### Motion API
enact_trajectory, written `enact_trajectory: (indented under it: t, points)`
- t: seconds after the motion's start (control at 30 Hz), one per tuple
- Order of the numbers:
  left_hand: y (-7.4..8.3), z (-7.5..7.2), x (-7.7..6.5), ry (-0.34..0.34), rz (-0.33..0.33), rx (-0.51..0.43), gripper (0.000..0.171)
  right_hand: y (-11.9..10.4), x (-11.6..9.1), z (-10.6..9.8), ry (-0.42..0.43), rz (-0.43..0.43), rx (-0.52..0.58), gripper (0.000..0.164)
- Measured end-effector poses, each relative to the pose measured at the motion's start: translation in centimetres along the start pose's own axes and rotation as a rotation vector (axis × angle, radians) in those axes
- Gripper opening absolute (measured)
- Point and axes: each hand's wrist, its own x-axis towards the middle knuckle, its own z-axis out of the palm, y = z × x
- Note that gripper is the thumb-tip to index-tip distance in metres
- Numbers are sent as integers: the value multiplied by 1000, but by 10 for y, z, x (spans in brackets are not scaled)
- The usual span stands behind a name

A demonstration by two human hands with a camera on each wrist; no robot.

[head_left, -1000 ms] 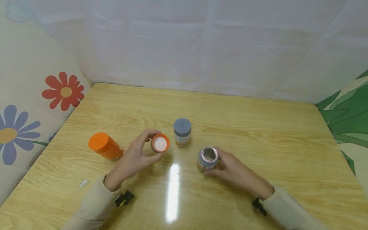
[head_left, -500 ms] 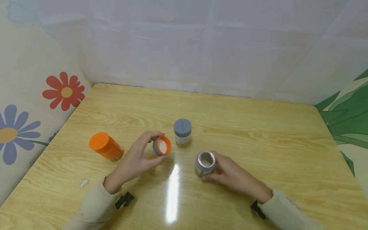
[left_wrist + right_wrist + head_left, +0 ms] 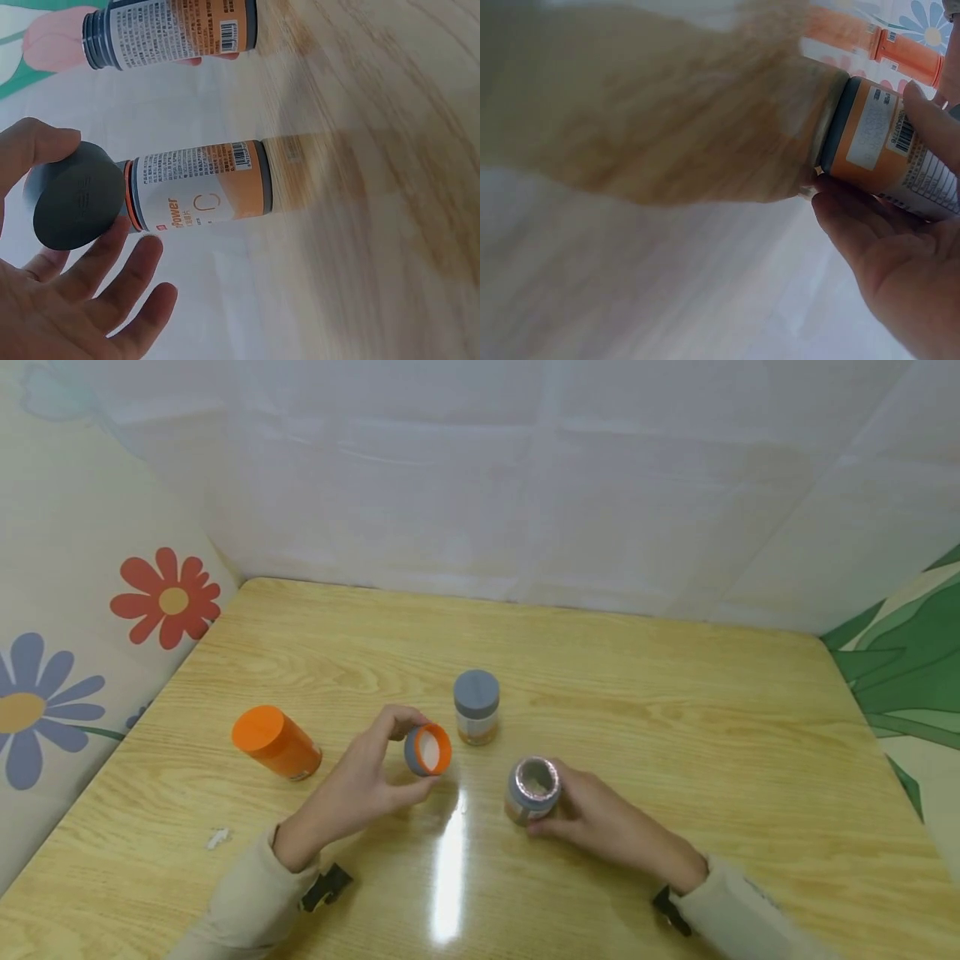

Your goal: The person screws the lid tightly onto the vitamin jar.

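Note:
My left hand [image 3: 367,777] pinches a grey screw cap [image 3: 428,750] between thumb and fingers. Its orange-rimmed inside with a white liner faces right in the head view; the left wrist view shows its grey top [image 3: 79,201]. To the right, my right hand [image 3: 600,806] grips an uncapped jar [image 3: 525,810] around its side, a ragged foil ring about its mouth. The right wrist view shows the jar's orange-and-white label [image 3: 881,139]; whether its base touches the table is unclear. A similar jar with its grey lid on [image 3: 477,706] stands upright between and beyond the hands.
An orange bottle [image 3: 277,743] stands left of my left hand. A small white scrap [image 3: 218,837] lies on the wooden table [image 3: 637,685] near the left sleeve. A white cloth backdrop [image 3: 480,485] rises behind the table's far edge.
The cap has shifted right and slightly nearer me, turning from facing up to facing the uncapped jar. That jar has moved a little left and nearer me in my right hand.

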Motion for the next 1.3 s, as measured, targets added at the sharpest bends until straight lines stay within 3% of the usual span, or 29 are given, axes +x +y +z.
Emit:
enact_trajectory:
  t: [0.93, 1.3]
  points:
    - [12, 9, 7, 0, 84, -21, 63, -7, -3, 7, -15, 9, -34, 59]
    - [12, 13, 8, 14, 195, -31, 64, -7, -3, 11, -25, -23, -51, 58]
